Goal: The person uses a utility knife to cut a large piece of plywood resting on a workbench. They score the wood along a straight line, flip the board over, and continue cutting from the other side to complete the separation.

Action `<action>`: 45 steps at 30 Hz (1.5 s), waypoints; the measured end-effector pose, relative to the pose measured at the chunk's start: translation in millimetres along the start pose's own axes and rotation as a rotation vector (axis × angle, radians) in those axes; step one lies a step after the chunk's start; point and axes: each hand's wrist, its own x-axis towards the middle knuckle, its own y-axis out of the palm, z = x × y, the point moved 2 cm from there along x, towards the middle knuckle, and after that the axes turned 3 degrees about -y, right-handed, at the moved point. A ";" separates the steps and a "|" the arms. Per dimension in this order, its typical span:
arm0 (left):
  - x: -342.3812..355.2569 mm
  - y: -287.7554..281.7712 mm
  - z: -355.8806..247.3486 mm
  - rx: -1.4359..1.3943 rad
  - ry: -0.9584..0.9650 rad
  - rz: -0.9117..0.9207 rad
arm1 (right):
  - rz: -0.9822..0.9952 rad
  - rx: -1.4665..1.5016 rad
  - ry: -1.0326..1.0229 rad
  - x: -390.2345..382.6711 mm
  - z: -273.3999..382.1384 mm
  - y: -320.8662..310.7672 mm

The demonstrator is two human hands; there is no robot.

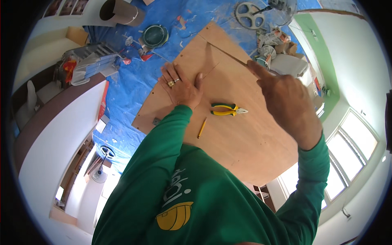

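A large tan wooden board lies in front of my body, with small dark holes along its left edge. My left hand rests flat on its left part, fingers apart, a ring showing. Over the right side, my right hand is closed, index finger stretched forward along a long thin dark-bladed tool. The tool's grip is hidden in my palm, and I cannot tell its exact kind. Pliers with yellow and dark handles lie mid-board. Nearer to me is a yellow pencil. A thin line runs near my left thumb.
Blue plastic sheeting covers the floor beyond the board. A dark round-lidded bucket and a wide tube stand at the far left. A pedestal fan, crumpled paper and a pale container sit at the far right.
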 end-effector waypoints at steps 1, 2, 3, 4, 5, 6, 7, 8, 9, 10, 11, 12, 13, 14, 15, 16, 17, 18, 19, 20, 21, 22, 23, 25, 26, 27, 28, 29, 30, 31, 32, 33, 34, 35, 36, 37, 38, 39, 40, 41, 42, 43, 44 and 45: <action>0.1 0.1 1.6 -0.009 0.001 0.004 | -0.059 -0.022 -0.055 9.1 4.2 4.6; -0.3 0.0 -0.1 -0.020 0.001 0.006 | -0.120 -0.048 -0.111 18.9 7.4 12.6; -2.3 -1.7 0.6 -0.032 0.003 0.008 | -0.181 -0.073 -0.165 28.2 12.7 16.5; -5.9 -2.1 0.9 -0.035 0.008 0.007 | -0.102 -0.077 -0.112 37.1 22.1 11.0; -5.6 -0.8 1.3 -0.041 0.007 -0.007 | -0.117 -0.087 -0.138 43.5 17.1 7.0; -3.9 -1.7 0.6 -0.048 0.008 -0.020 | -0.132 -0.097 -0.162 49.5 10.7 4.8; -4.5 -3.5 1.2 -0.043 0.004 -0.017 | -0.136 -0.099 -0.183 50.0 8.1 4.0; -3.6 -5.0 1.1 -0.039 0.000 -0.014 | -0.054 0.013 -0.217 45.8 8.6 -6.5; -2.7 -6.4 -0.8 -0.034 -0.005 -0.011 | -0.037 0.142 -0.145 34.9 7.6 -14.6; 2.5 -6.5 -1.9 -0.048 -0.004 -0.012 | -0.025 0.269 -0.085 24.0 8.4 -21.5; 2.2 -7.7 -0.1 -0.061 -0.008 -0.001 | 0.001 0.399 -0.023 14.2 11.4 -25.1; -0.5 -10.1 2.7 -0.073 -0.014 0.010 | -0.104 0.388 -0.048 7.3 10.7 -15.9; 2.3 -13.3 3.9 -0.075 0.019 0.012 | -0.233 0.373 -0.060 -1.9 6.3 3.3; 2.0 -12.9 5.3 -0.073 0.034 0.011 | -0.354 0.356 -0.090 -4.5 6.1 9.5; 3.8 -13.2 6.8 -0.071 0.047 0.010 | -0.322 0.322 -0.057 -5.0 10.3 7.3; 9.1 -16.7 8.3 -0.105 0.090 -0.013 | -0.291 0.290 -0.020 -4.7 19.9 3.9; 11.7 -21.4 15.9 -0.131 0.137 -0.021 | -0.250 0.272 0.023 -2.5 30.0 5.9; 11.8 -23.0 20.2 -0.157 0.181 -0.030 | -0.279 0.186 -0.068 4.0 39.6 2.5; 7.8 -24.7 22.6 -0.157 0.178 -0.032 | -0.257 0.124 -0.083 6.0 51.7 -1.7; 9.1 -22.8 21.9 -0.163 0.170 -0.049 | -0.244 0.052 -0.106 12.6 62.7 -6.9; 12.0 -21.5 20.3 -0.167 0.159 -0.066 | -0.231 -0.022 -0.131 20.6 69.0 -12.6; 10.7 -20.1 21.8 -0.185 0.146 -0.032 | -0.220 -0.052 -0.151 29.2 66.3 -16.3; 10.7 -19.9 22.1 -0.203 0.132 0.000 | -0.208 -0.033 -0.142 35.4 66.2 -20.0; 14.2 -18.2 24.6 -0.226 0.098 0.037 | -0.197 -0.001 -0.122 50.3 66.2 -24.1; 18.4 -20.8 23.8 -0.232 0.108 0.038 | -0.127 -0.031 -0.111 66.3 51.9 9.9; 13.1 -26.2 23.4 -0.250 0.115 0.056 | -0.132 -0.010 -0.116 80.7 44.7 28.8; 2.4 -32.0 22.8 -0.288 0.124 0.085 | -0.131 0.014 -0.128 92.9 39.1 44.3; 9.4 -33.3 24.1 -0.310 0.125 0.074 | -0.163 0.033 -0.167 111.2 36.3 45.5; 17.8 -33.8 25.3 -0.332 0.130 0.066 | -0.163 0.035 -0.178 119.2 35.0 38.6; 10.4 -31.6 26.1 -0.315 0.140 0.058 | -0.134 0.043 -0.166 113.2 35.1 35.8; 11.2 -28.2 27.1 -0.290 0.132 0.037 | -0.108 0.048 -0.178 117.0 35.5 26.0; 13.4 -25.9 27.9 -0.264 0.126 0.018 | -0.099 0.046 -0.165 97.8 43.7 11.0; 30.4 -19.7 28.4 -0.254 0.115 -0.011 | -0.109 0.040 -0.161 82.0 54.0 -8.8; 30.0 -17.1 26.5 -0.244 0.104 0.002 | -0.086 0.040 -0.168 74.3 58.9 -27.3; 12.1 -21.1 28.5 -0.234 0.103 0.041 | -0.046 0.053 -0.158 58.6 66.8 -37.6; 3.7 -24.9 30.2 -0.237 0.105 0.055 | -0.037 0.035 -0.112 45.7 73.0 -41.5; 9.0 -24.3 29.4 -0.243 0.104 0.052 | -0.040 0.006 -0.071 44.0 74.1 -46.3; 16.4 -22.6 27.9 -0.249 0.100 0.047 | -0.042 -0.023 -0.035 47.5 71.7 -47.5; 20.6 -21.9 28.7 -0.254 0.106 0.029 | -0.116 0.013 -0.122 62.0 65.2 -38.4; 21.0 -23.5 28.5 -0.265 0.115 0.017 | -0.127 -0.016 -0.158 81.9 51.7 -6.6; 17.2 -26.9 28.3 -0.283 0.132 0.009 | -0.135 -0.047 -0.183 99.5 39.0 31.9; 11.9 -30.2 27.4 -0.288 0.144 0.046 | -0.116 -0.078 -0.181 118.3 31.0 63.0; 14.6 -30.8 27.3 -0.286 0.136 0.065 | -0.103 -0.115 -0.206 138.1 28.1 76.5; 19.6 -28.9 27.1 -0.281 0.136 0.070 | -0.090 -0.089 -0.172 139.2 29.0 69.1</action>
